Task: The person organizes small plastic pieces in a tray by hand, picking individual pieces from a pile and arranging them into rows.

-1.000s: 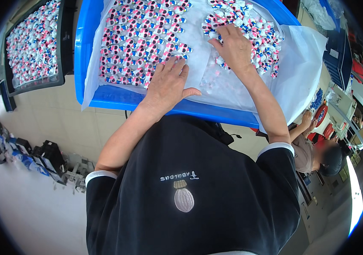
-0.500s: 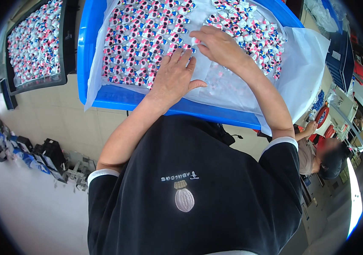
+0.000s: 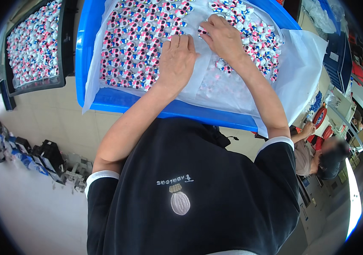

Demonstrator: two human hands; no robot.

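A blue tray (image 3: 117, 102) lined with a white plastic sheet (image 3: 215, 85) lies before me. On its left, small pink, white and blue figures (image 3: 132, 46) with dark spots are laid in close rows. More of these figures (image 3: 260, 46) lie in a loose heap on the right. My left hand (image 3: 177, 61) rests at the right edge of the rows, fingers slightly bent and a little apart; the spot under the fingertips is hidden. Over the bare strip of sheet between rows and heap, my right hand (image 3: 224, 40) pinches one small figure (image 3: 201, 31) between thumb and fingers.
A black tray (image 3: 34, 46) full of similar figures stands at the far left. Dark boxes (image 3: 49, 155) and clutter are on the floor at left. At right sit a dark blue crate (image 3: 338, 55) and another person (image 3: 309, 153) working by a red round tray (image 3: 320, 115).
My left hand has drawn its thumb in and bent its fingers at the rows' edge. My right hand has moved slightly right and up, holding a figure.
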